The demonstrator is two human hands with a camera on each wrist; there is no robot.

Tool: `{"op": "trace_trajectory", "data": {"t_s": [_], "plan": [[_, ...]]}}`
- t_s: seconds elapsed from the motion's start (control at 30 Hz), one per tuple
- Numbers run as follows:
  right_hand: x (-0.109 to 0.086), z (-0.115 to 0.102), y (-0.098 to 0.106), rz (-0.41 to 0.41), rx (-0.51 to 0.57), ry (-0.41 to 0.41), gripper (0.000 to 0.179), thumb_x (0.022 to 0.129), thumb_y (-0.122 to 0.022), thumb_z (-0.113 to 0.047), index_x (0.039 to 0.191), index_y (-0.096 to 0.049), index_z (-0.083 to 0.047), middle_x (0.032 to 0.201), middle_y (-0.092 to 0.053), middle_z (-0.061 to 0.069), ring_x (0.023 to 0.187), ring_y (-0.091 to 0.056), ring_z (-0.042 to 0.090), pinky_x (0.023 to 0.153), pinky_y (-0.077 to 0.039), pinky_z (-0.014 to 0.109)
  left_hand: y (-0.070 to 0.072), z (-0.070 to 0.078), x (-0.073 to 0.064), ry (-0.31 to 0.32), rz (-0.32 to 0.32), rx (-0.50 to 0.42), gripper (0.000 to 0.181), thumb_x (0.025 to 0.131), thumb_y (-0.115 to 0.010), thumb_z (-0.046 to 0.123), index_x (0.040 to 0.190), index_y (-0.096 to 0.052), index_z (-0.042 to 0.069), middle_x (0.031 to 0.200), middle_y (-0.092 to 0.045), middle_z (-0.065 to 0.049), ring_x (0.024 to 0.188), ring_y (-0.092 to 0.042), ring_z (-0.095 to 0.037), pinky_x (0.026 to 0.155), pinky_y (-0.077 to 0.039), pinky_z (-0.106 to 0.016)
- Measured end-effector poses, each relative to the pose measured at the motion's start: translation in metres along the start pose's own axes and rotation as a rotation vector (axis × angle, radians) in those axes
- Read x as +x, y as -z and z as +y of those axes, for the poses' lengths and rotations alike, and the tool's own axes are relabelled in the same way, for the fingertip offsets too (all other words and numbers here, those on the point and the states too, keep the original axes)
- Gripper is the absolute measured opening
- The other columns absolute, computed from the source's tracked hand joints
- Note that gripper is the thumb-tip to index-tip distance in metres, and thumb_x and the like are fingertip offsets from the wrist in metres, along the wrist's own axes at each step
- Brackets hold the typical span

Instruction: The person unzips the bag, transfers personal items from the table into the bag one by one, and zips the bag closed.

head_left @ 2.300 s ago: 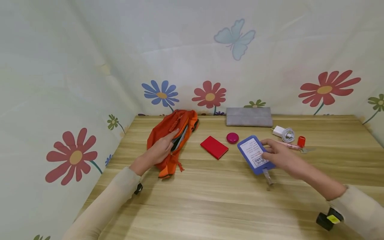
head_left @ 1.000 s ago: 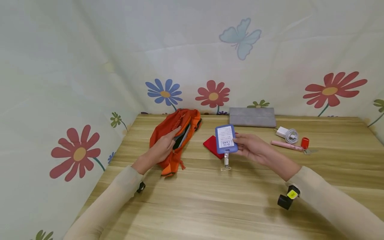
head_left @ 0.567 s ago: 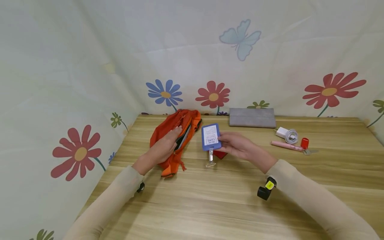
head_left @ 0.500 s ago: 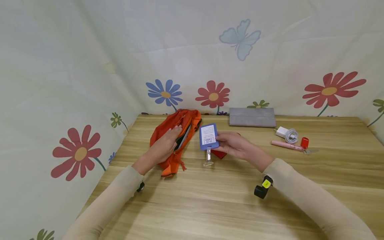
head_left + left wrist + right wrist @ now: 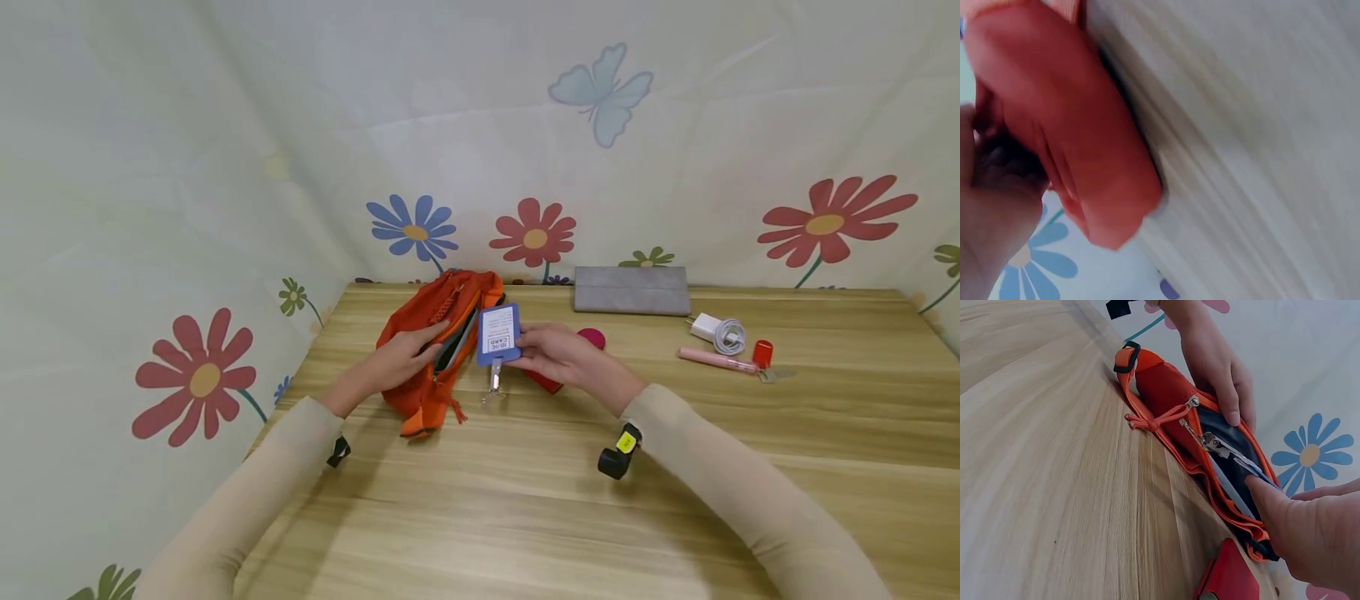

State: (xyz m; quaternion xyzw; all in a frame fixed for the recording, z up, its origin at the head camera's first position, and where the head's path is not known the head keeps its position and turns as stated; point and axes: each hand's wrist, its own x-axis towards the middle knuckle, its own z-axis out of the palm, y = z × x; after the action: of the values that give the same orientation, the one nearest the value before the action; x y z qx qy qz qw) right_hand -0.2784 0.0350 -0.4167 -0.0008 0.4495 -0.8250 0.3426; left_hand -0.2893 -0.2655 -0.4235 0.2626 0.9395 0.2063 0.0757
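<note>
An orange-red waist bag (image 5: 411, 321) lies at the table's left, its zipped opening spread apart. My left hand (image 5: 401, 360) grips the edge of that opening; in the right wrist view the thumb of this left hand (image 5: 1219, 372) lies along the inside of the rim. My right hand (image 5: 561, 354) pinches a blue ID card holder (image 5: 498, 332) by its side, just right of the opening. A metal clip (image 5: 1219, 447) hangs from the holder and overlaps the bag's mouth in the right wrist view. Something pale shows inside the bag. The left wrist view is blurred over the bag's fabric (image 5: 1066, 106).
Partly under my right hand lie a red booklet-like item (image 5: 543, 382) and a round magenta case (image 5: 592, 337). A grey flat wallet (image 5: 632, 292) lies at the back. Rightward are a white charger with coiled cable (image 5: 716, 332), a pink pen (image 5: 716, 360) and a red-capped key-like item (image 5: 762, 354).
My right hand has carried the card holder leftward, from beyond the red booklet to the bag's opening. My left hand has stayed at the bag, its fingers shifting slightly on the rim.
</note>
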Motion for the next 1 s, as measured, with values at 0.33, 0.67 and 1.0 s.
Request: {"op": "trace_trajectory", "data": {"t_s": [0.33, 0.67, 1.0], "plan": [[0.015, 0.006, -0.001, 0.013, 0.014, 0.015, 0.055, 0.106, -0.027, 0.008, 0.16, -0.017, 0.005, 0.162, -0.027, 0.027, 0.148, -0.032, 0.035, 0.118, -0.031, 0.044, -0.005, -0.013, 0.001, 0.0, -0.177, 0.23, 0.079, 0.106, -0.038, 0.058, 0.163, -0.014, 0.009, 0.17, -0.011, -0.01, 0.156, -0.009, -0.034, 0.125, -0.012, -0.051], [0.03, 0.009, -0.006, 0.051, 0.06, 0.025, 0.054, 0.107, -0.03, 0.007, 0.16, -0.019, 0.004, 0.162, -0.026, 0.026, 0.149, -0.031, 0.033, 0.119, -0.029, 0.043, -0.019, -0.026, -0.002, -0.114, -0.032, 0.184, 0.06, 0.112, -0.026, 0.032, 0.164, -0.011, 0.007, 0.17, -0.012, -0.009, 0.156, -0.012, -0.03, 0.126, -0.012, -0.05], [0.043, 0.01, -0.018, 0.042, 0.129, 0.045, 0.056, 0.107, -0.031, 0.007, 0.161, -0.016, 0.002, 0.164, -0.02, 0.026, 0.151, -0.026, 0.032, 0.12, -0.028, 0.042, -0.014, -0.017, -0.002, -0.15, 0.054, 0.113, 0.058, 0.112, -0.027, 0.028, 0.165, -0.008, 0.011, 0.171, -0.01, -0.006, 0.157, -0.011, -0.026, 0.126, -0.013, -0.048]]}}
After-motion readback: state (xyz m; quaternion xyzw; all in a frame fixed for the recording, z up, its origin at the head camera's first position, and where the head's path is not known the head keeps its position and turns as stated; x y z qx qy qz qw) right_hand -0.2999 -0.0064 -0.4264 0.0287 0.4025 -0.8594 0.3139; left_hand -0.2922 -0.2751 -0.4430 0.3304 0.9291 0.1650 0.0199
